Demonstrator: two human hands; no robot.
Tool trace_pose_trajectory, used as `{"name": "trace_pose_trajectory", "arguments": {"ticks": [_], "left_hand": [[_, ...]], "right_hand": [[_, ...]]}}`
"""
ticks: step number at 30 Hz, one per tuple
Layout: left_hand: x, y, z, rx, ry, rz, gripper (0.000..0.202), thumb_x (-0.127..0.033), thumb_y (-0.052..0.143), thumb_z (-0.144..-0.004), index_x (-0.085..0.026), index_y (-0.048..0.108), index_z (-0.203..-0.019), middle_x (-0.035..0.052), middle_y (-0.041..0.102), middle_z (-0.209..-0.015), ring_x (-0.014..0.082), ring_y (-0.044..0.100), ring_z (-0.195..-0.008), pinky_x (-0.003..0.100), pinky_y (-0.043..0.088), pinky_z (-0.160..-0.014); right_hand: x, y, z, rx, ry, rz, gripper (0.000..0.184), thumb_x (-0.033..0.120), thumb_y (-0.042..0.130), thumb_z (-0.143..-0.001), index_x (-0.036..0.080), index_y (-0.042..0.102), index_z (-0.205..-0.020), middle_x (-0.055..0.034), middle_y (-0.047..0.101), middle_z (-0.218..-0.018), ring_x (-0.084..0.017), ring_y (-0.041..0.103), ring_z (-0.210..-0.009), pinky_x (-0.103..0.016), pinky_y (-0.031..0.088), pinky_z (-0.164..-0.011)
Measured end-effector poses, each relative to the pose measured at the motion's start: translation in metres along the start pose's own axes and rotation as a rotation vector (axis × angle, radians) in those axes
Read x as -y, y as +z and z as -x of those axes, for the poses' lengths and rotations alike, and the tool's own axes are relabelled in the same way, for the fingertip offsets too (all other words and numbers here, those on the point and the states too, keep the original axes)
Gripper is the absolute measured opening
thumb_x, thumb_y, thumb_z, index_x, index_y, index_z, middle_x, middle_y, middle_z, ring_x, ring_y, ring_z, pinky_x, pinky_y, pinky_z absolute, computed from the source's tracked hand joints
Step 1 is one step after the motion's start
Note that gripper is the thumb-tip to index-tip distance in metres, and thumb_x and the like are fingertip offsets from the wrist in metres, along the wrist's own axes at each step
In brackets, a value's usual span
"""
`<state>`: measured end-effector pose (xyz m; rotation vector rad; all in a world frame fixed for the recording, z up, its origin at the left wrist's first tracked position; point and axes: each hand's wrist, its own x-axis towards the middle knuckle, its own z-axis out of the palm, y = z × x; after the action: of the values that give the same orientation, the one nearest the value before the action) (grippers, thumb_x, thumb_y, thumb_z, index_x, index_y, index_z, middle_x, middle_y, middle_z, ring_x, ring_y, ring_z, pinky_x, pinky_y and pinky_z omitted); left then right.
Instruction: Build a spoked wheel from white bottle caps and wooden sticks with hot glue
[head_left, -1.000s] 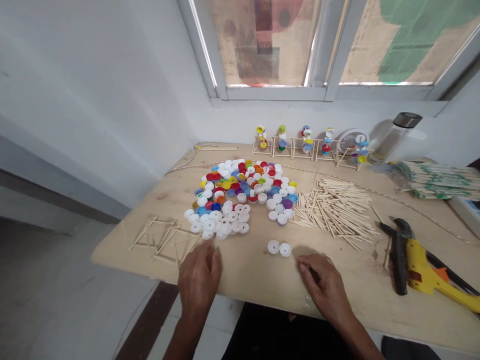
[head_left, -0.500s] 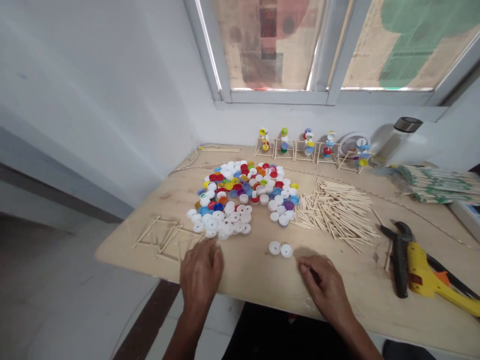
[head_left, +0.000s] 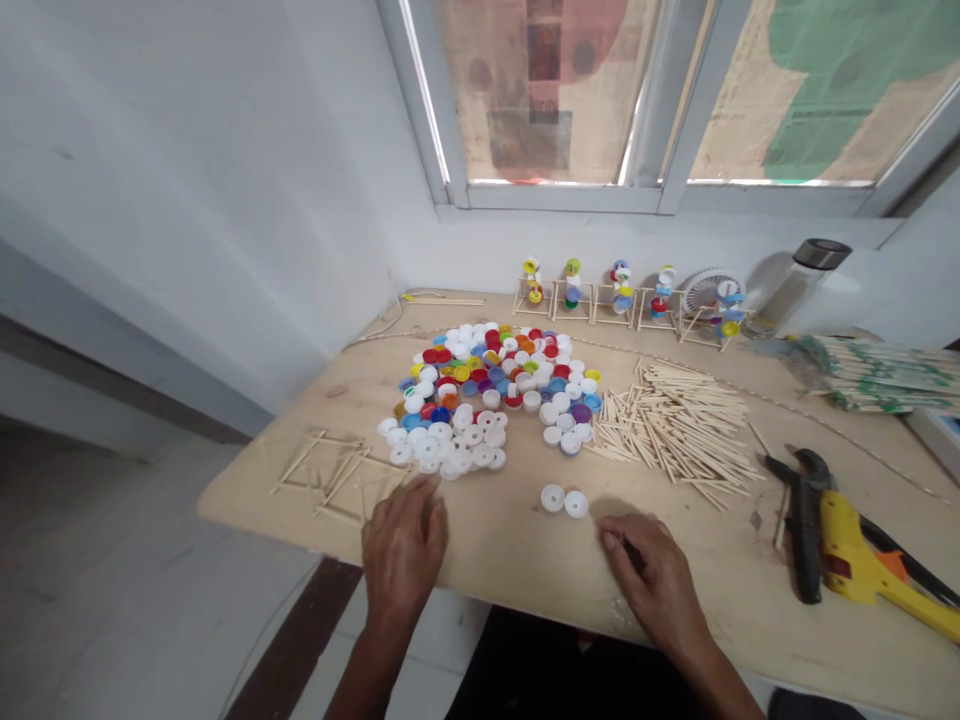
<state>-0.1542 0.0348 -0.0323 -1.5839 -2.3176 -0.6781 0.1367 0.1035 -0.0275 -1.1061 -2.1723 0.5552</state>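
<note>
My left hand (head_left: pixel 405 545) rests on the near part of the table with its fingers curled under. Just beyond it lie white bottle caps (head_left: pixel 450 455), and to its left are stick frames (head_left: pixel 334 475). My right hand (head_left: pixel 651 572) lies on its side, fingers loosely curled and thumb against the forefinger. Nothing shows in either hand. Two white caps with holes (head_left: pixel 564 501) sit side by side just to the left of my right hand, apart from it.
Behind the hands spreads a pile of coloured caps (head_left: pixel 487 375), with loose wooden sticks (head_left: pixel 675 430) beside it. A yellow glue gun (head_left: pixel 844 545) and black-handled pliers (head_left: pixel 805 525) lie right. Cap-and-stick models (head_left: pixel 622 290), a small fan (head_left: pixel 709 290) and a bottle (head_left: pixel 799 285) line the wall.
The view has shifted slightly, so the table's contents appear a little lower and further right. Both hands and the caps stay where they were on the table.
</note>
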Motion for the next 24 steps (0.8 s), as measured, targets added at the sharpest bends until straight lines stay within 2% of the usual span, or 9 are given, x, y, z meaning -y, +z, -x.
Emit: {"name": "trace_pose_trajectory", "arguments": {"ticks": [8,13,15,17,20,22,24], "left_hand": [[0.012,-0.004,0.002,-0.028,-0.026,-0.085,0.027,-0.025,0.044,-0.084,-0.016,0.062,-0.102,0.0139,0.068,-0.107,0.0294,0.06,-0.098,0.042,0.045,-0.084],[0.013,-0.001,0.001,0.005,-0.041,-0.038,0.028,-0.028,0.042,-0.084,-0.016,0.062,-0.101,0.0139,0.068,-0.109,0.0303,0.06,-0.102,0.046,0.046,-0.086],[0.012,-0.01,0.002,-0.001,0.016,0.05,0.026,-0.029,0.042,-0.085,-0.017,0.061,-0.099,0.0125,0.068,-0.107,0.0277,0.061,-0.102,0.043,0.046,-0.089],[0.012,-0.025,0.0,-0.039,0.058,0.139,0.024,-0.03,0.043,-0.086,-0.02,0.061,-0.098,0.0096,0.068,-0.104,0.0242,0.061,-0.102,0.039,0.047,-0.09],[0.02,-0.054,-0.019,-0.113,-0.072,0.129,0.022,-0.031,0.044,-0.086,-0.023,0.059,-0.101,0.0059,0.067,-0.105,0.0213,0.062,-0.1,0.035,0.049,-0.087],[0.029,-0.069,-0.042,-0.023,-0.116,0.052,0.027,-0.032,0.043,-0.085,-0.021,0.058,-0.104,0.0078,0.066,-0.108,0.0237,0.061,-0.102,0.036,0.048,-0.088],[0.041,-0.075,-0.07,0.205,-0.065,-0.099,0.032,-0.029,0.041,-0.084,-0.019,0.058,-0.109,0.0102,0.066,-0.113,0.0279,0.059,-0.108,0.041,0.045,-0.091]], "right_hand": [[0.001,0.0,-0.001,-0.007,0.007,-0.012,0.017,0.024,0.049,-0.09,0.021,0.066,-0.094,-0.0057,0.072,-0.088,-0.022,0.067,-0.082,-0.038,0.049,-0.078],[0.0,0.0,0.001,-0.009,0.024,-0.01,0.017,0.025,0.05,-0.09,0.022,0.066,-0.094,-0.0047,0.072,-0.089,-0.022,0.066,-0.082,-0.037,0.048,-0.078],[0.001,0.0,0.001,-0.004,0.02,-0.01,0.017,0.025,0.05,-0.09,0.022,0.066,-0.094,-0.0045,0.072,-0.09,-0.022,0.066,-0.083,-0.038,0.048,-0.079],[0.001,-0.001,0.0,-0.003,0.015,-0.012,0.017,0.026,0.05,-0.09,0.021,0.066,-0.094,-0.0045,0.072,-0.089,-0.022,0.066,-0.082,-0.037,0.048,-0.078],[0.002,-0.001,0.0,0.002,0.012,-0.012,0.018,0.027,0.049,-0.09,0.021,0.066,-0.094,-0.0046,0.072,-0.086,-0.022,0.067,-0.079,-0.036,0.049,-0.076],[0.001,0.0,0.0,0.006,0.012,-0.008,0.019,0.027,0.048,-0.091,0.022,0.066,-0.094,-0.0048,0.072,-0.085,-0.022,0.067,-0.079,-0.036,0.049,-0.075],[0.0,0.001,0.0,-0.001,0.008,-0.003,0.018,0.027,0.049,-0.091,0.022,0.066,-0.094,-0.0051,0.072,-0.087,-0.022,0.067,-0.081,-0.037,0.049,-0.077]]}}
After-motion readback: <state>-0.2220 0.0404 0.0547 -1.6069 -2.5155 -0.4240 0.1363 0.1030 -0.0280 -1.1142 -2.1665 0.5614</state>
